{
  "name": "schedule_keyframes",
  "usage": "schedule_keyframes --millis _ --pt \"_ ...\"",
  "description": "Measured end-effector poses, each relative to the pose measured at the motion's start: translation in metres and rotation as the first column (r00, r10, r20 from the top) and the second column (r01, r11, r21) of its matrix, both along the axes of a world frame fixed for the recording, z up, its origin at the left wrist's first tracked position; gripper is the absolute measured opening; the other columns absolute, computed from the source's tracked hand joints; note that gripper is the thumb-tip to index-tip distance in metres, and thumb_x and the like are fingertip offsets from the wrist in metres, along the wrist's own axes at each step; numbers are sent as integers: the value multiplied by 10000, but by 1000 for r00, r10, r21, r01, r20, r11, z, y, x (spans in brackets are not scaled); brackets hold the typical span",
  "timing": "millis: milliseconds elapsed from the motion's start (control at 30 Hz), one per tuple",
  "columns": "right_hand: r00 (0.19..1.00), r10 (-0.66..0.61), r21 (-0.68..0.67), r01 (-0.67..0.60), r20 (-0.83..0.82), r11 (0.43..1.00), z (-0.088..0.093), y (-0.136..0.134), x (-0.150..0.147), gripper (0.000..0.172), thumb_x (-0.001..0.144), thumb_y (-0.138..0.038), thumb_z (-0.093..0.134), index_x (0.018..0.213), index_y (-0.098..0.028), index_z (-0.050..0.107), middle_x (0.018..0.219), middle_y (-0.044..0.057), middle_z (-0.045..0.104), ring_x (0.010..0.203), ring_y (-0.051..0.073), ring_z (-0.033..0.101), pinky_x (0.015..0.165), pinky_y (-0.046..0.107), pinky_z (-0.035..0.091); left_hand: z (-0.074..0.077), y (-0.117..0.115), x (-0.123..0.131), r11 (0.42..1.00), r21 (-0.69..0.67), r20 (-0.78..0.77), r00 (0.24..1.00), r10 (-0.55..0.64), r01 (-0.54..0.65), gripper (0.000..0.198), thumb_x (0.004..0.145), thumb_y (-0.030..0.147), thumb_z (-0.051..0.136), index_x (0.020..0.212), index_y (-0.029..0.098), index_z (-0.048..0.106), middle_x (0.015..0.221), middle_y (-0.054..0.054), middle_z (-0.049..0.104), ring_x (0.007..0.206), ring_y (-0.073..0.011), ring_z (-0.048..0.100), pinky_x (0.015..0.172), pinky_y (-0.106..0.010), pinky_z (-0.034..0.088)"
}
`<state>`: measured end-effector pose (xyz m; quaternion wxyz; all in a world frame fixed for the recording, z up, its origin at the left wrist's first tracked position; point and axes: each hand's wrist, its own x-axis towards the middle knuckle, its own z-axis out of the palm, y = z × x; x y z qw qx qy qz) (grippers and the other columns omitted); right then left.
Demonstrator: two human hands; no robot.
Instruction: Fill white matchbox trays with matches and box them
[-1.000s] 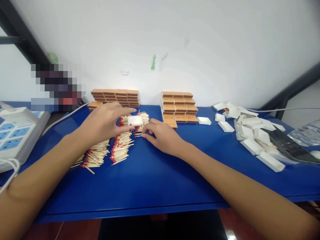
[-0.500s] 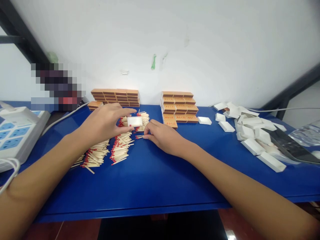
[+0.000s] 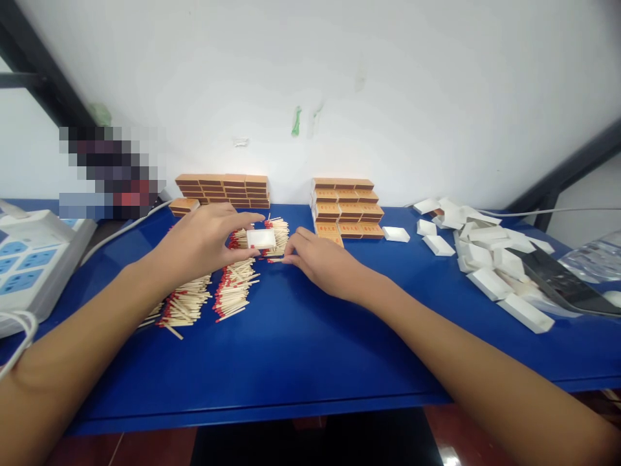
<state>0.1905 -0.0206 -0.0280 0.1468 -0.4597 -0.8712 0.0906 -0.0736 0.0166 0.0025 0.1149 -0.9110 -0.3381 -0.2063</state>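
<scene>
My left hand [image 3: 206,238] is closed by thumb and fingers round the ends of a small white matchbox tray [image 3: 262,239]. A little red shows at the tray's lower left edge; how many matches lie inside I cannot tell. Just to the right, my right hand [image 3: 323,264] pinches a match or a few matches [image 3: 277,261], red heads pointing left. Behind and beside the tray lies a pile of red-headed matches [image 3: 280,232]. Nearer to me are another match pile [image 3: 233,292] and a third one [image 3: 187,303], partly covered by my left forearm.
Brown-and-orange matchboxes stand stacked against the wall, one stack [image 3: 223,188] at left and a stepped stack [image 3: 347,211] at centre. White trays [image 3: 485,249] lie heaped at right beside a dark flat device [image 3: 557,279]. A power strip [image 3: 36,272] with cables occupies the left edge.
My right hand has shifted slightly up and away from me with the matches in its pinch. The left hand and tray have hardly moved.
</scene>
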Motion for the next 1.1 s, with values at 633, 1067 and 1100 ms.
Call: schedule_keyframes --millis 633,1067,1100 --pt "999 -13 249 0 52 968 6 -8 -4 176 1126 -254 511 1093 -131 633 1116 109 634 800 173 530 651 320 309 -14 -11 12 983 15 62 981 -185 184 473 990 480 730 1380 213 707 1004 -94 743 839 -245 689 743 -356 498" --pt "952 -69 166 123 -297 978 2 -1 -2 116 1059 -233 558 989 -194 642 956 32 618 793 158 530 718 303 343 4 -6 4 999 10 53 998 -43 43 514 984 553 695 1384 231 714 993 -98 779 867 -267 716 746 -376 528" --pt "948 -97 157 149 -302 976 0 1 -4 126 1049 -244 574 958 -192 644 930 29 617 788 160 531 716 304 342 5 -5 2 1000 16 60 998 -25 25 514 985 549 690 1394 239 706 1010 -97 784 884 -271 720 760 -383 536"
